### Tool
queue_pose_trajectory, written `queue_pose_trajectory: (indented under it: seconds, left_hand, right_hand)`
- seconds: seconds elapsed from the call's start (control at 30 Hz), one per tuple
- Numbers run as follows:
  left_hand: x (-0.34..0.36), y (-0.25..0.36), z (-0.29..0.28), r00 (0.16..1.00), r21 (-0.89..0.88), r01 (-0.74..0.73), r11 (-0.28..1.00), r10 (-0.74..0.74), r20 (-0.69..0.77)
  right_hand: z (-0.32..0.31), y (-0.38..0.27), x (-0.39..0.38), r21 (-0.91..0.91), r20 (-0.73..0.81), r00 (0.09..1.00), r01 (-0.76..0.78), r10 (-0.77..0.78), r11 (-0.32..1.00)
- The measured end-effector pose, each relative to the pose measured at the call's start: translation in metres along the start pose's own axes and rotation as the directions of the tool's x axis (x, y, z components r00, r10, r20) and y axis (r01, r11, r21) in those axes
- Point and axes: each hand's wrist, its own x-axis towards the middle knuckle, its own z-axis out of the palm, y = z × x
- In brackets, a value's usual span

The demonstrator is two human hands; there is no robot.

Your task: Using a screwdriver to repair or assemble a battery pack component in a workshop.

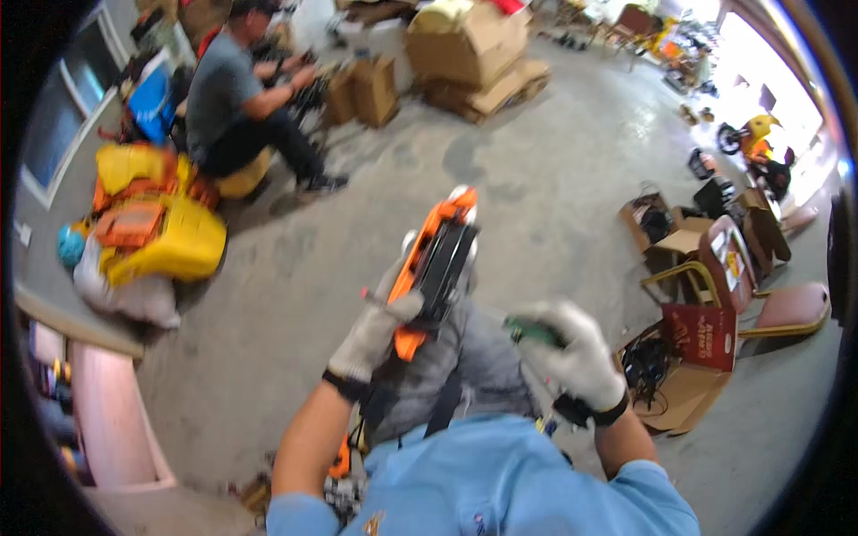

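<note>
My left hand [368, 338], in a white work glove, is closed around a long orange and black plastic part [443, 263] held tilted above my lap. The part has an orange shell along one side and a black body along the other. Its far end points away from me. To the right, apart from that part, my gloved right hand [576, 357] is curled around a dark green thing [536, 332]. Motion smears this hand, and the kind of green thing cannot be made out.
A person [228, 98] sits at the far left beside yellow and orange plastic shells [174, 237]. Cardboard boxes [474, 45] are piled at the back. On the right stand pinkish chairs [728, 259] and an open box [684, 393] with black cables. Concrete floor [268, 295] surrounds me.
</note>
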Motion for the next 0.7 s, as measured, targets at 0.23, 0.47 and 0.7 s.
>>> queue_pose_trajectory:
  seconds: [0.23,0.47,0.7]
  left_hand:
    - [-0.002,-0.007,-0.003,0.996,-0.009,-0.022,1.000,0.022,-0.091]
    - [-0.002,-0.005,-0.001,0.999,0.018,-0.009,1.000,0.010,-0.054]
    - [-0.001,-0.003,0.001,0.999,0.015,-0.021,1.000,0.022,-0.038]
  right_hand:
    - [0.020,0.007,0.003,-0.027,-0.006,1.000,-0.002,0.002,1.000]
    - [0.024,0.012,0.002,-0.016,0.018,0.998,0.058,-0.058,0.998]
    - [0.026,0.012,0.005,-0.004,0.048,0.996,0.074,-0.074,0.997]
